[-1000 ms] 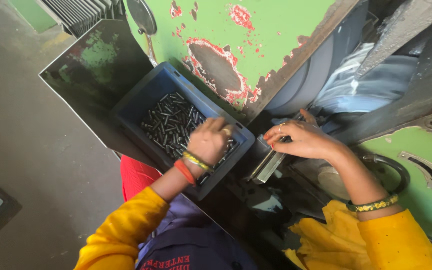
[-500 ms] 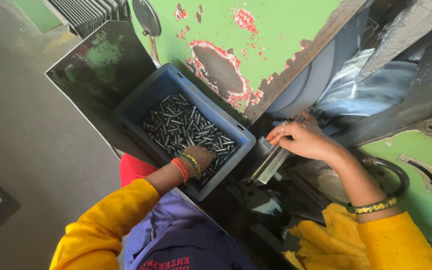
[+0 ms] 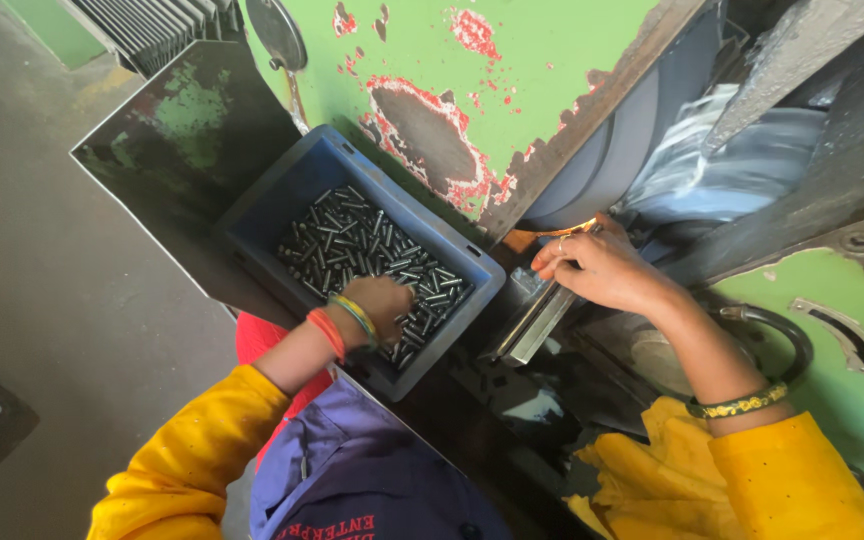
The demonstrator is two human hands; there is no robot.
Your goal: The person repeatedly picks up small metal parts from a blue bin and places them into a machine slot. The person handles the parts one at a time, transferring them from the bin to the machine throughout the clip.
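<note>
The left hand (image 3: 380, 300) is lowered into the blue plastic crate (image 3: 282, 190), its fingers curled down among the small dark metal pins (image 3: 352, 240); whether the fingers are closed on any pins cannot be told, as the fingertips are buried. Orange, yellow and green bangles (image 3: 342, 322) sit on the wrist just behind the fingers. The pins fill the crate floor ahead of and beside the left fingers. The right hand (image 3: 602, 268) rests at the mouth of the machine, fingers bent narrow around something at the tips that is too small to identify. Just below these fingers lies an angled metal guide rail (image 3: 532, 322), touching the crate's near corner. Beyond the right fingers stands the dark grinding wheel (image 3: 612, 160), and above both hands the green machine housing (image 3: 512, 60) with patches of red where the paint has flaked. A green-and-gold bangle (image 3: 742, 403) circles the right wrist above the yellow sleeve (image 3: 802, 480).
</note>
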